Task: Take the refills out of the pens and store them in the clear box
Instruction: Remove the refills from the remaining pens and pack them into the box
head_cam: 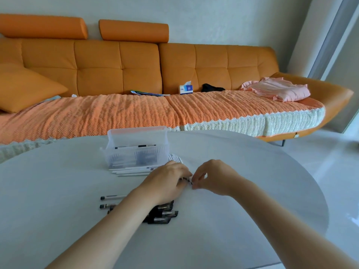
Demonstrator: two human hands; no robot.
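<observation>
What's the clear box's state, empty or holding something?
Holding something: the clear box shows thin dark-marked sticks through its wall. Refills or whole pens: cannot tell.

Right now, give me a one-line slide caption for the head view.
The left hand and right hand pinch a pen over the white table; clear box behind, black pens piled nearer.

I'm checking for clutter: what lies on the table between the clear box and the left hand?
Head view: a few thin white tubes lie side by side between the clear box and the left hand, near the box's front wall.
</observation>
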